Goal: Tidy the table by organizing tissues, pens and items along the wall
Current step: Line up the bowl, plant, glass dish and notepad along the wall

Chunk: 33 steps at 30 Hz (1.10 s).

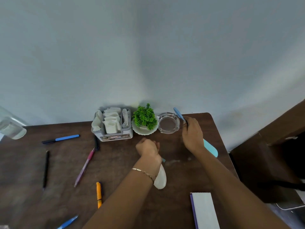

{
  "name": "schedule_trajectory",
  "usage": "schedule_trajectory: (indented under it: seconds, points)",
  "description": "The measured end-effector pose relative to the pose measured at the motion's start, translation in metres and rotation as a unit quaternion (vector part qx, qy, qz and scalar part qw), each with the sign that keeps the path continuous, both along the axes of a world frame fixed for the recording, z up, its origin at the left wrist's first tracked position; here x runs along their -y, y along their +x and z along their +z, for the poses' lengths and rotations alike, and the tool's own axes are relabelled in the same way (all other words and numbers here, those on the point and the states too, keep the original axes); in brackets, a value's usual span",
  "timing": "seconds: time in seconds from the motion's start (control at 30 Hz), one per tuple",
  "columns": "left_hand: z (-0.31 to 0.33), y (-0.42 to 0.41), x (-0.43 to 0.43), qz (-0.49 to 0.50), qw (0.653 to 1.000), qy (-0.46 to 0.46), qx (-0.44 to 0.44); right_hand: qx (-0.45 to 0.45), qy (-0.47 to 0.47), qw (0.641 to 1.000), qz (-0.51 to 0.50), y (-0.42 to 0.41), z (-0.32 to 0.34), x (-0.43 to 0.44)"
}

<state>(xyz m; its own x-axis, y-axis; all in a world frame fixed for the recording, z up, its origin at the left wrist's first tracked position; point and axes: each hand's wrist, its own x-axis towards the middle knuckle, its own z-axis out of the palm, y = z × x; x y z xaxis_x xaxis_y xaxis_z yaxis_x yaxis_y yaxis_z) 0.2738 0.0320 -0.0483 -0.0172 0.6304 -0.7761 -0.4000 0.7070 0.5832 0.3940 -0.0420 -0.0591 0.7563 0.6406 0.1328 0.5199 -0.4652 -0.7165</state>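
Observation:
My right hand [192, 134] grips a blue pen [178, 113] that points up toward the wall, just right of the glass ashtray [168, 124]. A teal oblong item [211, 148] sticks out from under that wrist. My left hand [147, 147] is curled in front of the small green plant [144, 119]. A white oblong item [160, 177] with a teal stub runs back under its wrist. A grey tissue holder [113, 128] full of folded tissues stands at the wall. Several pens lie loose: blue-black [61, 139], black [45, 169], pink [85, 167], orange [99, 194], blue [68, 222].
A short black pen [96, 143] lies in front of the tissue holder. A white notebook [204, 210] sits at the near right of the brown table [24, 195]. A clear glass container [11, 128] stands at the far left. Dark furniture [264, 162] stands beyond the table's right edge.

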Motion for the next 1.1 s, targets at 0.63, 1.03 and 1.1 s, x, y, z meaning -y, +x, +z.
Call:
schedule_trajectory:
  seconds: [0.63, 1.03, 1.1]
  points:
    - [0.004, -0.109, -0.104, 0.016, 0.983, 0.09, -0.158, -0.156, 0.021, 0.985, -0.064, -0.066, 0.013, -0.065]
    - [0.007, -0.12, -0.115, 0.042, 0.975, 0.107, -0.193, -0.185, 0.032, 0.978, -0.097, -0.066, -0.001, -0.077]
    - [0.008, -0.122, -0.115, 0.044, 0.975, 0.107, -0.191, -0.189, 0.035, 0.976, -0.098, -0.066, -0.004, -0.079]
